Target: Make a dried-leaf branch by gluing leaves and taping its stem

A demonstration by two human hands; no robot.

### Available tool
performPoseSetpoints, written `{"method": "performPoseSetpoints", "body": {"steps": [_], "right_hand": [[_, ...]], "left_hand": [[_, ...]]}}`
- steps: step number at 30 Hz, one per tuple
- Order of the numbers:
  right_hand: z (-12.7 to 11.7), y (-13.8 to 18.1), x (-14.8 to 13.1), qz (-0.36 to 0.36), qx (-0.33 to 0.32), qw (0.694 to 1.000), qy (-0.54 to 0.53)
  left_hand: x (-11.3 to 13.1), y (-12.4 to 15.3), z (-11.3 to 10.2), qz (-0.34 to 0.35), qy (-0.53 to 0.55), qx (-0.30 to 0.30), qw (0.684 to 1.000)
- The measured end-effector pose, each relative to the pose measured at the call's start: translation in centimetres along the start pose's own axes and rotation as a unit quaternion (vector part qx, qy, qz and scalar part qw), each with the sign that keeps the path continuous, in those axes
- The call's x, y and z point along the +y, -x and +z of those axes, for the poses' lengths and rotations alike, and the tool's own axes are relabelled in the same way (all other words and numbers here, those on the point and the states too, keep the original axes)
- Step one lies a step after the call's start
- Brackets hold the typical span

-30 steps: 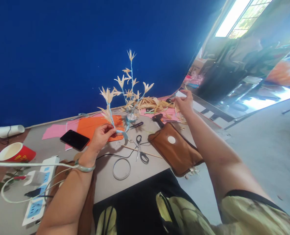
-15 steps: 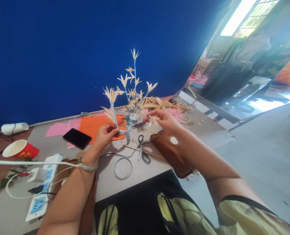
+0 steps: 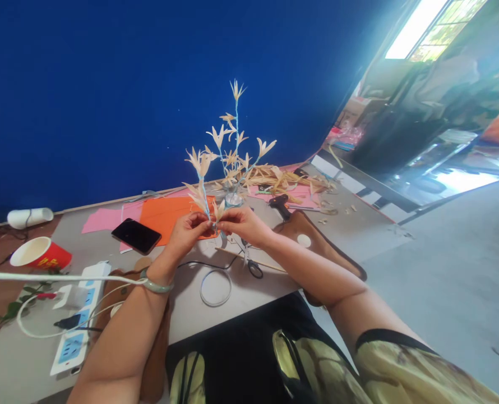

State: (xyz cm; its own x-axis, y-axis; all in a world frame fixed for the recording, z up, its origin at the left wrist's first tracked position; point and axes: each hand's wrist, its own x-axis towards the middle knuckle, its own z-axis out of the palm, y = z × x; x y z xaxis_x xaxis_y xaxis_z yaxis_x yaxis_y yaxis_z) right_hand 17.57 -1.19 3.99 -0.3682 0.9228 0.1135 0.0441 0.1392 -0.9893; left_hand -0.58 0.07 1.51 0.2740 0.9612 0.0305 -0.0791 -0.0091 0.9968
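Note:
Pinched in my left hand (image 3: 192,231) is the lower end of a flower stem (image 3: 206,200) wrapped in light blue tape, with pale straw-coloured petals at its top and side. My right hand (image 3: 243,225) meets it from the right, fingers closed on the base of a small pale flower (image 3: 218,211) held against the stem. Both sets of fingertips are almost touching. Behind them a taller spray of similar flowers (image 3: 236,132) on blue-wrapped stems stands upright in a clear holder (image 3: 233,198). Part of the scissors (image 3: 253,266) lies below my right wrist.
An orange sheet (image 3: 161,210), a black phone (image 3: 135,235), a red paper cup (image 3: 43,253) and a white power strip (image 3: 70,342) lie to the left. To the right are a glue gun (image 3: 280,206), dried husks (image 3: 281,178) and a brown board (image 3: 329,247). A metal ring (image 3: 216,288) lies in front.
My right hand has moved left and down, bringing the small flower against the stem in my left hand. The glue gun, hidden before behind the right hand, now shows.

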Motion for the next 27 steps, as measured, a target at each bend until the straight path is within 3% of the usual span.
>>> {"method": "performPoseSetpoints", "body": {"steps": [7, 27], "right_hand": [[-0.1, -0.8, 0.7, 0.003, 0.045, 0.999, -0.01], [-0.8, -2.0, 1.2, 0.046, -0.007, 0.998, -0.033]], "left_hand": [[0.1, 0.0, 0.0, -0.033, 0.025, -0.007, 0.999], [-0.3, 0.1, -0.2, -0.052, 0.045, -0.02, 0.997]]}}
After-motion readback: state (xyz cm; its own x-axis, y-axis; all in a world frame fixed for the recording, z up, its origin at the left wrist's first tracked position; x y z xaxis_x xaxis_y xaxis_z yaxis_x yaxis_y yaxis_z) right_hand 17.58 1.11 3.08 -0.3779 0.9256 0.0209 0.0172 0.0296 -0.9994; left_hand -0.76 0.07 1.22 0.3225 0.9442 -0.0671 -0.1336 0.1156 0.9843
